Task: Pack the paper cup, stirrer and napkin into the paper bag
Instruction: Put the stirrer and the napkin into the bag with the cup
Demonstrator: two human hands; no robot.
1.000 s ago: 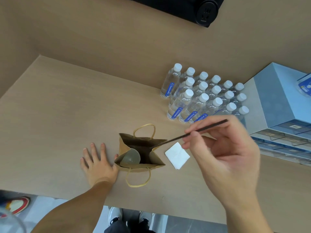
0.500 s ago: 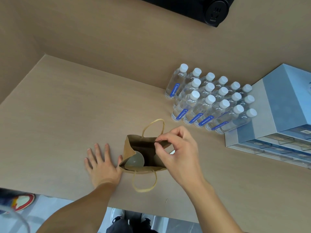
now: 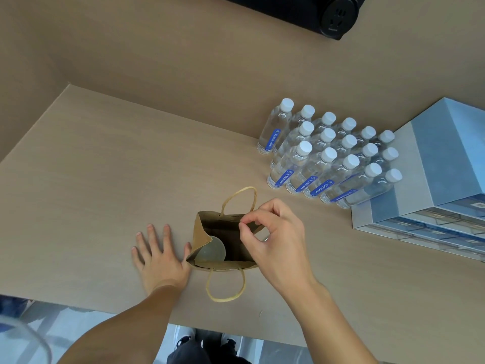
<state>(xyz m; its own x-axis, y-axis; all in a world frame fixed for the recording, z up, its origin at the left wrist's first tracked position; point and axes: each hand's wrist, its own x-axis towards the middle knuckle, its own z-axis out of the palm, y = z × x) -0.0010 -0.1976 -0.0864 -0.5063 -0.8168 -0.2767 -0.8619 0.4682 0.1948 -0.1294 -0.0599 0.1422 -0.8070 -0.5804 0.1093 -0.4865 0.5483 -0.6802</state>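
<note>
The brown paper bag (image 3: 202, 233) stands open on the table near the front edge, its twine handles splayed front and back. Inside it, at the left, I see the round top of the paper cup (image 3: 211, 252). My left hand (image 3: 160, 258) lies flat on the table left of the bag, fingers spread and thumb against the bag's side. My right hand (image 3: 273, 240) hovers over the right half of the bag's mouth, with thumb and forefinger tips nearly touching above the dark interior. The stirrer does not show. My right hand hides the napkin.
Several small water bottles (image 3: 325, 156) stand in rows at the back right against the wall. A blue and grey drawer box (image 3: 441, 166) sits right of them. A black socket unit (image 3: 338, 14) hangs on the wall above. The table's front edge (image 3: 105, 310) runs just below the bag.
My right hand carried the dark stirrer from above the napkin down to the bag's mouth. The stirrer and the napkin have dropped out of sight. My left hand has stayed put.
</note>
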